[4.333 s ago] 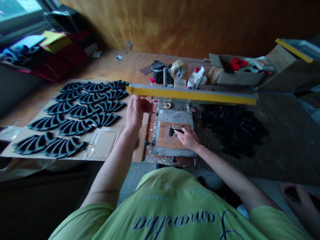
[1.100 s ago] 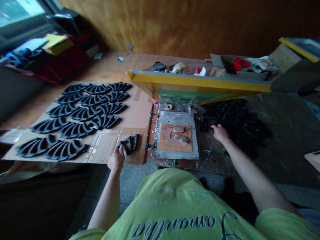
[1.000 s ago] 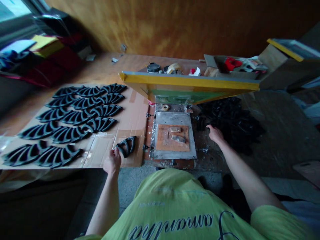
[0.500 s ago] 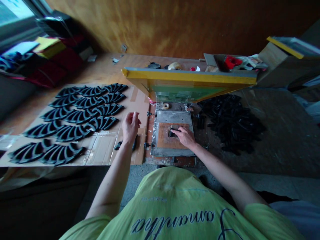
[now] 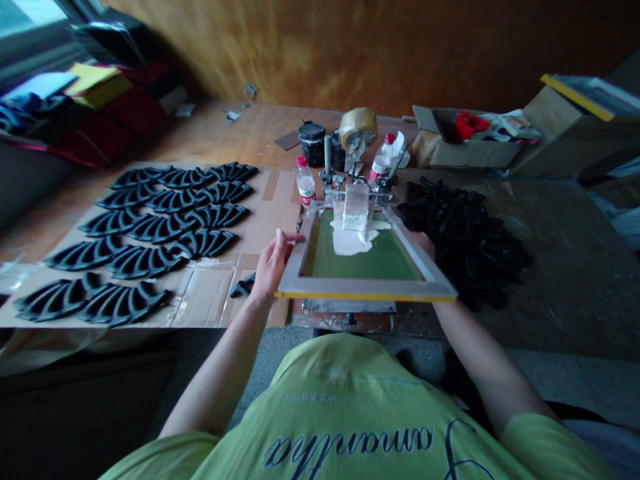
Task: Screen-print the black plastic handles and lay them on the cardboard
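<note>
A screen printing frame (image 5: 363, 291) with a green mesh hangs tilted over the baseplate (image 5: 350, 307), hiding most of it. White ink (image 5: 353, 241) is pooled on the mesh, and a pale block-like squeegee (image 5: 357, 202) stands in it. My left hand (image 5: 273, 263) grips the frame's left side, index finger laid across the edge. At the right side, my right hand (image 5: 426, 244) holds the frame; its fingers are mostly hidden by it. Left of my left hand, a dark curved plastic piece (image 5: 243, 287) lies on the cardboard.
Rows of black curved parts (image 5: 145, 257) cover the cardboard sheet (image 5: 270, 213) at left. A heap of black parts (image 5: 465, 240) lies at right. Behind the frame stand a red-capped bottle (image 5: 305, 183), another bottle (image 5: 383, 160), a black tub (image 5: 313, 143) and an open carton (image 5: 475, 150).
The raised frame has swung down toward me, covering the baseplate. My right hand has left the small black part on the plate for the frame's right side; my left hand has met its left side.
</note>
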Available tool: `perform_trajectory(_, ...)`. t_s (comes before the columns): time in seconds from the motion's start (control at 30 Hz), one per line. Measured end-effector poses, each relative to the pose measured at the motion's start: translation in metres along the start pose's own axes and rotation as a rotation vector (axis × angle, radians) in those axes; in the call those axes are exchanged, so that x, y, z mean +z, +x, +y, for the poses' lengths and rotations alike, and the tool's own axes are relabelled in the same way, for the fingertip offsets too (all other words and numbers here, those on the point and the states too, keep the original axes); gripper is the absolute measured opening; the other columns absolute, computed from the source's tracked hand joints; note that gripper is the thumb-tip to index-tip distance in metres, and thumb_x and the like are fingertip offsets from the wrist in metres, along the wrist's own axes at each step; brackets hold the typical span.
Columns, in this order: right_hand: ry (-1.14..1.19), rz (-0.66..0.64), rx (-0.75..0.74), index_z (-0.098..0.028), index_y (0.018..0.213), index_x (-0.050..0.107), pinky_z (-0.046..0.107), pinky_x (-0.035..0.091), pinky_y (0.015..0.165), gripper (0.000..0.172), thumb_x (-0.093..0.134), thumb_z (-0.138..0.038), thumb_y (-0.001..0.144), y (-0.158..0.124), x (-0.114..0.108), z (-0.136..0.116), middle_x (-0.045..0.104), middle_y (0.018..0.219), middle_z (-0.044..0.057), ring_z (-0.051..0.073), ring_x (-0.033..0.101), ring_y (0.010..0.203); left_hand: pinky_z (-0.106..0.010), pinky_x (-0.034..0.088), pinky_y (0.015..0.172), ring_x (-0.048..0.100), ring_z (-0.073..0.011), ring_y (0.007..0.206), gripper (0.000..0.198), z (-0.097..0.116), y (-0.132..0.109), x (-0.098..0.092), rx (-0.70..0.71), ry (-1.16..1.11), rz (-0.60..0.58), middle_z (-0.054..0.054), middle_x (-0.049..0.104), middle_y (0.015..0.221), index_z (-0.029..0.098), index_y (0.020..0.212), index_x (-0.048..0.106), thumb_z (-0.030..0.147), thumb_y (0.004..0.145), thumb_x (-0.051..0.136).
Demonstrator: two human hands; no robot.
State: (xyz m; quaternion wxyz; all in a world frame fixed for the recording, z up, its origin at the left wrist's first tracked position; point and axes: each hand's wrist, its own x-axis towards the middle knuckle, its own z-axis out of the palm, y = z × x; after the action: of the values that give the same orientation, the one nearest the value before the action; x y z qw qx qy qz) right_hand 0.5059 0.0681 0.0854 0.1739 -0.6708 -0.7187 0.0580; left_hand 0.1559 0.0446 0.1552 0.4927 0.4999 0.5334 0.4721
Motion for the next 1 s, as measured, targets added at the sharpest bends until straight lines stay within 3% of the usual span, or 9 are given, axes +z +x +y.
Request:
perform_trajectory(0.07, 0.027, 0.112, 0.011, -0.005, 0.124, 0.065, 0.026, 0.047, 0.09, 0.039, 0.044, -0.025, 0.098, 0.019, -0.011, -0.007, 0.063, 0.11, 0.012, 0.02, 0.058, 0.098, -0.021, 0.034, 0.047, 0.046, -0.01, 0.052, 0.062, -0.036, -0.018, -0.003, -0.141, 0.03, -0.044, 0.001, 0.055, 0.063, 0.016, 0.115, 0.068, 0.068, 0.085, 0.052)
perform_trajectory(0.13, 0.047, 0.18, -0.081, -0.013, 0.131, 0.06, 0.035, 0.046, 0.095, 0.043, 0.062, -0.029, 0.092, 0.037, -0.014, -0.032, 0.057, 0.125, 0.015, 0.026, 0.055, 0.11, -0.02, 0.036, 0.05, 0.047, -0.0098, 0.054, 0.068, -0.072, -0.026, -0.001, -0.237, 0.021, -0.043, 0.002, 0.058, 0.068, 0.018, 0.133, 0.058, 0.062, 0.081, 0.062)
perform_trajectory(0.2, 0.015, 0.137, -0.224, -0.015, 0.132, 0.058, 0.042, 0.043, 0.097, 0.055, 0.075, -0.031, 0.082, 0.05, -0.008, -0.063, 0.053, 0.13, 0.016, 0.031, 0.05, 0.117, -0.021, 0.039, 0.053, 0.051, -0.0108, 0.058, 0.077, -0.101, -0.026, 0.003, -0.289, 0.017, -0.032, 0.001, 0.061, 0.075, 0.019, 0.143, 0.048, 0.057, 0.078, 0.066)
perform_trajectory(0.3, -0.064, -0.028, -0.308, -0.015, 0.112, 0.065, 0.041, 0.042, 0.091, 0.036, 0.077, -0.028, 0.081, 0.054, 0.009, -0.094, 0.062, 0.111, 0.014, 0.031, 0.051, 0.107, -0.021, 0.042, 0.055, 0.055, -0.0124, 0.063, 0.077, -0.126, -0.021, 0.006, -0.309, 0.067, -0.036, 0.0, 0.062, 0.078, 0.019, 0.145, 0.046, 0.054, 0.079, 0.065)
perform_trajectory(0.47, -0.104, -0.227, -0.445, -0.016, 0.089, 0.067, 0.036, 0.038, 0.084, 0.005, 0.063, -0.019, 0.088, 0.015, 0.027, -0.091, 0.066, 0.09, 0.01, 0.026, 0.053, 0.094, -0.022, 0.041, 0.055, 0.058, -0.0135, 0.065, 0.073, -0.138, -0.016, 0.003, -0.317, 0.138, -0.053, -0.002, 0.066, 0.081, 0.02, 0.143, 0.049, 0.056, 0.081, 0.061)
perform_trajectory(0.63, -0.034, -0.308, -0.752, -0.018, 0.091, 0.07, 0.033, 0.033, 0.081, 0.018, 0.056, -0.008, 0.085, -0.012, 0.011, -0.075, 0.067, 0.089, 0.007, 0.023, 0.053, 0.093, -0.022, 0.042, 0.057, 0.059, -0.0141, 0.067, 0.071, -0.141, -0.017, 0.003, -0.306, 0.131, -0.046, -0.002, 0.066, 0.081, 0.02, 0.142, 0.05, 0.056, 0.082, 0.061)
perform_trajectory(0.73, -0.015, -0.297, -0.715, -0.019, 0.085, 0.069, 0.033, 0.032, 0.08, 0.007, 0.062, -0.016, 0.085, -0.005, 0.007, -0.078, 0.066, 0.084, 0.005, 0.022, 0.053, 0.09, -0.022, 0.041, 0.055, 0.058, -0.0136, 0.065, 0.071, -0.137, -0.018, 0.004, -0.307, 0.115, -0.045, -0.002, 0.065, 0.08, 0.019, 0.141, 0.05, 0.056, 0.081, 0.061)
perform_trajectory(0.83, -0.059, -0.171, -0.625, -0.017, 0.087, 0.069, 0.035, 0.032, 0.081, 0.013, 0.056, -0.015, 0.089, -0.009, 0.016, -0.083, 0.067, 0.087, 0.008, 0.024, 0.052, 0.092, -0.021, 0.04, 0.054, 0.057, -0.0132, 0.064, 0.072, -0.132, -0.018, 0.005, -0.312, 0.097, -0.042, -0.001, 0.064, 0.078, 0.017, 0.141, 0.05, 0.055, 0.08, 0.063)
perform_trajectory(1.0, -0.009, -0.185, -0.706, -0.018, 0.093, 0.07, 0.034, 0.035, 0.081, 0.015, 0.055, -0.018, 0.093, -0.03, 0.026, -0.081, 0.068, 0.091, 0.008, 0.023, 0.054, 0.091, -0.022, 0.042, 0.056, 0.058, -0.0136, 0.065, 0.072, -0.127, -0.02, 0.006, -0.322, 0.078, -0.025, -0.002, 0.065, 0.079, 0.016, 0.139, 0.052, 0.053, 0.078, 0.065)
